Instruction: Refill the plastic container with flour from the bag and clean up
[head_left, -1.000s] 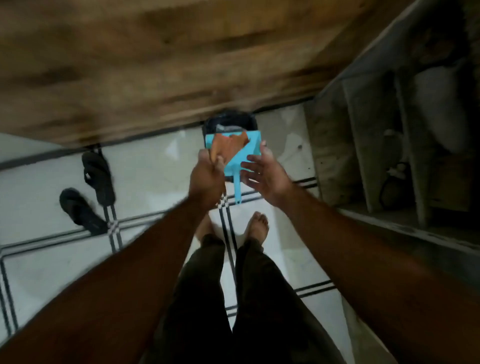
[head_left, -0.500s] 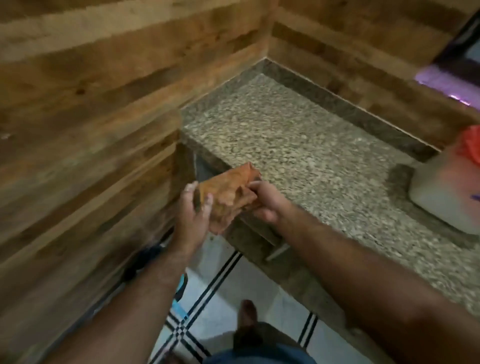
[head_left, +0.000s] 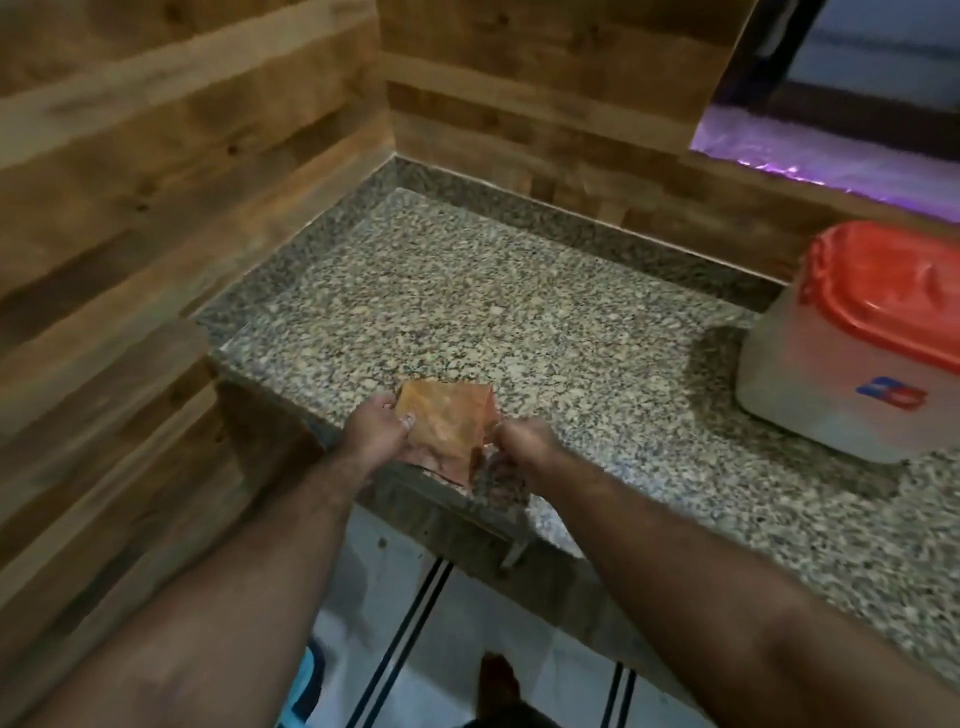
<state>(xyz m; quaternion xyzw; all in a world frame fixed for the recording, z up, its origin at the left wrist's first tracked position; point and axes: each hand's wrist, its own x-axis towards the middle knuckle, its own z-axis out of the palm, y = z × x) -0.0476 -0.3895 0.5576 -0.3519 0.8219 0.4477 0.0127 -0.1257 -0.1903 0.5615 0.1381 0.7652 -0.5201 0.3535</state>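
An orange-brown cloth is spread between both hands at the front edge of the speckled granite counter. My left hand pinches its left side and my right hand grips its right side. The cloth rests partly on the counter top and partly hangs over the edge. A translucent plastic container with a closed red lid stands on the counter at the right, well apart from my hands. No flour bag is in view.
Wood-panelled walls close off the counter at the left and the back. A window with purple light sits at the upper right. Below the counter lies white tiled floor with dark stripes, and a blue object shows at the bottom left.
The view rose from the floor and a blue dustpan up to the counter. The cloth, held in my left hand over the dustpan, is now held by both hands and laid on the counter edge.
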